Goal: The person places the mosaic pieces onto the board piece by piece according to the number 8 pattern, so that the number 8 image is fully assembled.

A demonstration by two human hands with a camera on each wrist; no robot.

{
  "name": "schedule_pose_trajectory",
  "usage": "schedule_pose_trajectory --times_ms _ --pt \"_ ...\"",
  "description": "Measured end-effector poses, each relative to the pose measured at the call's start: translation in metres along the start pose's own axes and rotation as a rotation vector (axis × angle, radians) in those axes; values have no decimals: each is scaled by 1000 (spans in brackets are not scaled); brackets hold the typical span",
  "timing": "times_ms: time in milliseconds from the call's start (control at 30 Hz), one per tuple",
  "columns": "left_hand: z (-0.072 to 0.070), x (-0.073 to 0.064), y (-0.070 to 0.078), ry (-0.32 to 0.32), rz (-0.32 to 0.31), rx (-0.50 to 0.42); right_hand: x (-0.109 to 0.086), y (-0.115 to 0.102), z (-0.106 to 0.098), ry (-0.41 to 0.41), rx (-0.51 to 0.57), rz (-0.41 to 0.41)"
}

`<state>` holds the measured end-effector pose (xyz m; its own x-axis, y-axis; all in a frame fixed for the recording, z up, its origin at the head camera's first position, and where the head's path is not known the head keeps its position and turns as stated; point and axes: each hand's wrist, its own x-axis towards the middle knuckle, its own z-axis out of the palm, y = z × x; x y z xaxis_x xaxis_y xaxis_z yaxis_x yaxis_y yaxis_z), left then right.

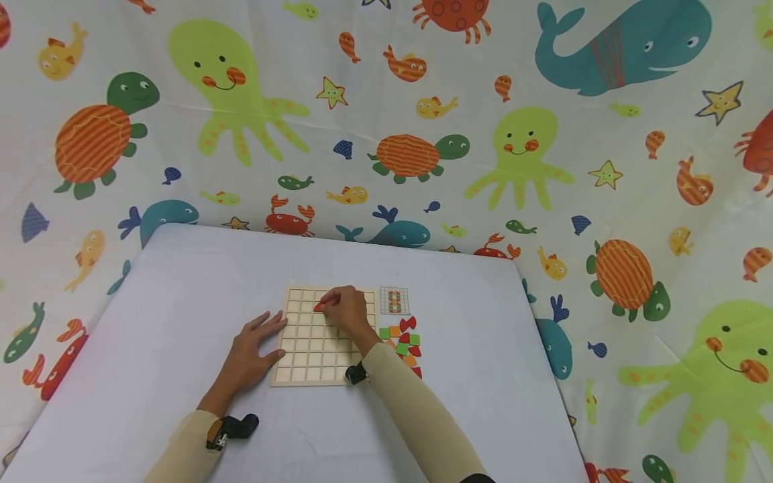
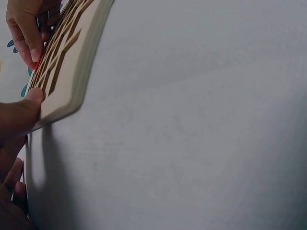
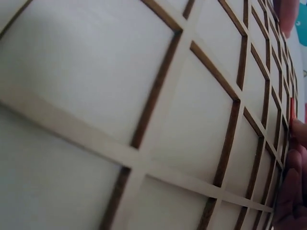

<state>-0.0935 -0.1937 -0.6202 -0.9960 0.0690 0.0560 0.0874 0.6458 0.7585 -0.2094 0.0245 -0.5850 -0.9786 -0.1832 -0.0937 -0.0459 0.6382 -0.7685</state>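
A wooden grid board with square recesses lies flat on the table, and a large part of it fills the right wrist view. At its left edge rests my left hand, fingers spread, thumb on the rim in the left wrist view. My right hand reaches over the upper part of the grid. Between thumb and fingertips it pinches a small red piece, right at a recess in one of the upper rows. The red piece also shows beyond the board's edge. The right hand and forearm hide some recesses.
Right of the board lies a small printed card with a coloured pattern on a grid. Below it are several loose red, orange and green pieces, partly behind the right sleeve. The white-covered table meets a sea-animal curtain.
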Motion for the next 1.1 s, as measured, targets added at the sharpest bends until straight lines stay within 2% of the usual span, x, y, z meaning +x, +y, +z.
schedule_pose_trajectory --times_ms 233,433,800,1100 --pt "0 0 1 -8 -6 -11 -4 9 -6 3 59 -64" --pt "1 0 1 8 8 -2 -14 21 -31 19 141 -94" --pt "3 1 -1 19 9 18 -35 60 -89 84 186 10" --pt "-1 1 0 -12 -17 10 -55 91 -117 128 164 119"
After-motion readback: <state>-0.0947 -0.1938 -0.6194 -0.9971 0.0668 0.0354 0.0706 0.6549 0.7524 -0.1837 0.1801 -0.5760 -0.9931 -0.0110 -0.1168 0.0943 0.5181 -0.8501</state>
